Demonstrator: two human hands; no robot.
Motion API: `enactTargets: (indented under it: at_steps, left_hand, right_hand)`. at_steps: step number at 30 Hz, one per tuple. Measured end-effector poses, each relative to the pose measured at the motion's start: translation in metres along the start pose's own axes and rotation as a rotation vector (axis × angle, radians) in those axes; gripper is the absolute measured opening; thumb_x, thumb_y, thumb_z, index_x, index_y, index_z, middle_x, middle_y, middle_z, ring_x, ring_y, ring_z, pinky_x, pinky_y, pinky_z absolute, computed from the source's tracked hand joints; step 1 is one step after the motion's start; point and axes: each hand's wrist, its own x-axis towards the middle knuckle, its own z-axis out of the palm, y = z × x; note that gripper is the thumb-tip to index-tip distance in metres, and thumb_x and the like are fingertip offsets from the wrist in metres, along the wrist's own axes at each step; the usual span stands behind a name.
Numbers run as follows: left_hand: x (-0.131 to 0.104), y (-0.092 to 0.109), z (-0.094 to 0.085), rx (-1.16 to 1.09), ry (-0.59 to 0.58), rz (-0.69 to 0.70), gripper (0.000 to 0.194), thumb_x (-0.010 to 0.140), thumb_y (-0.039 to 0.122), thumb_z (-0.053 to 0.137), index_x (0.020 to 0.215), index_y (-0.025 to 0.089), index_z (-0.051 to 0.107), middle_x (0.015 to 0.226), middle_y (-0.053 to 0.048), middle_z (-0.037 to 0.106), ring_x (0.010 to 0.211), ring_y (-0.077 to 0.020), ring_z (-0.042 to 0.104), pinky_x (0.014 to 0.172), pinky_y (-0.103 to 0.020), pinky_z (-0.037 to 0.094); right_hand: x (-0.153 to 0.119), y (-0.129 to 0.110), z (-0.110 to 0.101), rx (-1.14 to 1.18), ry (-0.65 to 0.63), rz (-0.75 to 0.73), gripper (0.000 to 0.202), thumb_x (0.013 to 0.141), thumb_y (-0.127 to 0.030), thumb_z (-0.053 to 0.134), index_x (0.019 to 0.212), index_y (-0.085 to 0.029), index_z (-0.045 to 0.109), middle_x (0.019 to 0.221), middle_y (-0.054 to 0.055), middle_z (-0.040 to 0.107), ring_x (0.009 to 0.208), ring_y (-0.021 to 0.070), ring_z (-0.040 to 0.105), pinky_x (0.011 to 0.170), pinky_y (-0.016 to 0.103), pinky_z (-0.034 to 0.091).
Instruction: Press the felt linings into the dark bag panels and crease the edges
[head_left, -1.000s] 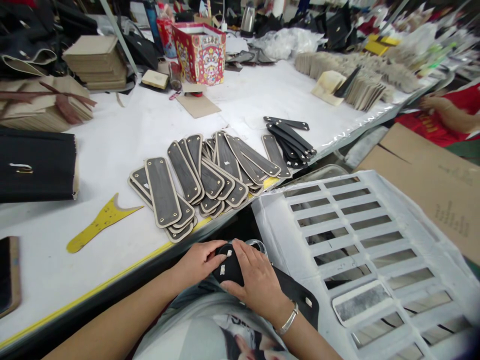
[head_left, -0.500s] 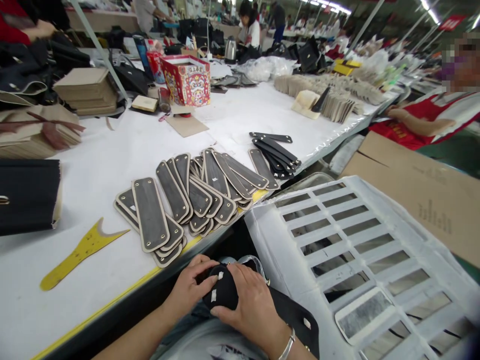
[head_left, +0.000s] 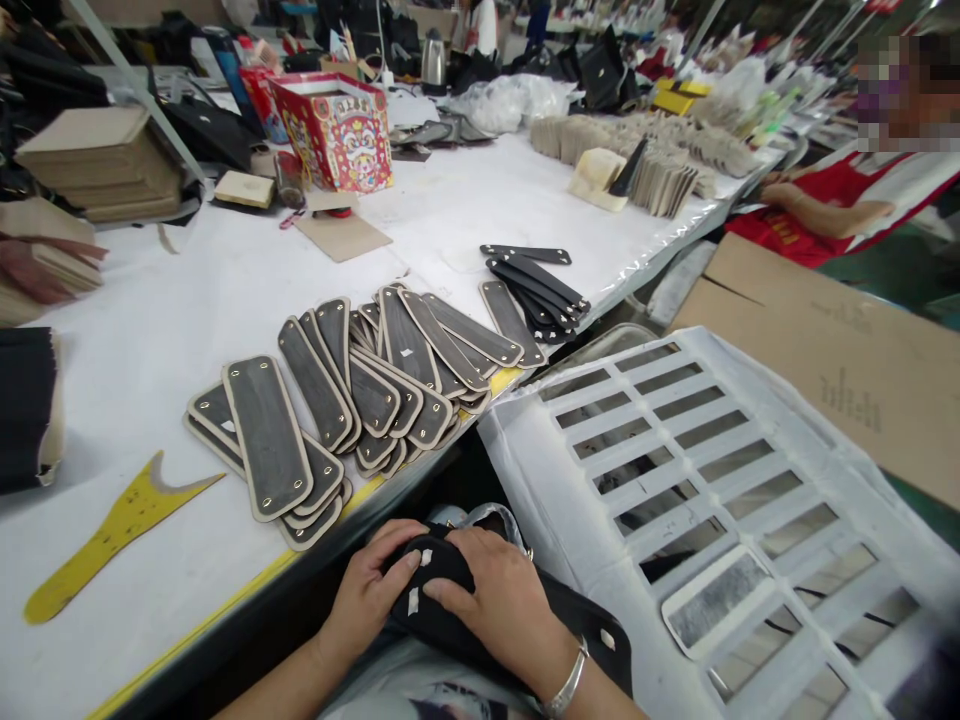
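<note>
1. From here I see the black strap piece [head_left: 444, 566] over the lap, just off the table's [head_left: 442, 215] near edge.
2. Left hand [head_left: 369, 588] pinches its rounded end; right hand [head_left: 504, 602] grips across it.
3. Probably light, pliable, hardly fragile; best held by its rim, avoiding the white tabs [head_left: 413, 600].

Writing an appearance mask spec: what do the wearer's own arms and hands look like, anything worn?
Both forearms show no sleeves. The left hand has no glove, ring or bracelet visible. The right hand is also gloveless, with a narrow, shiny silver-coloured bracelet at the wrist.
</note>
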Motion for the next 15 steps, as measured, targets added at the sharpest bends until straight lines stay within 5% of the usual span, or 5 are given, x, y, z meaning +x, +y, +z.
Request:
enactTargets:
  at_steps: [8, 15]
  left_hand:
    - [0.002, 0.004, -0.002, 0.077, -0.005, 0.051, 0.024, 0.088, 0.035, 0.053, 0.101, 0.02, 0.067, 0.108, -0.007, 0.063, 0.104, -0.0202, 0.058, 0.096, -0.032, 0.045]
    - [-0.002, 0.008, -0.006, 0.175, -0.022, 0.109, 0.03, 0.087, 0.039, 0.051, 0.102, 0.019, 0.067, 0.109, -0.008, 0.064, 0.105, -0.0216, 0.059, 0.097, -0.034, 0.045]
  right_hand:
    - [0.001, -0.005, -0.001, -0.112, 0.014, 0.014, 0.03, 0.091, -0.046, 0.053, 0.109, -0.024, 0.062, 0.099, 0.004, 0.065, 0.095, 0.0238, 0.059, 0.083, 0.035, 0.047]
    - [-0.044, 0.039, -0.018, -0.27, 0.015, 0.084, 0.043, 0.095, -0.053, 0.038, 0.122, -0.027, 0.058, 0.103, 0.005, 0.067, 0.093, 0.023, 0.062, 0.084, 0.036, 0.046]
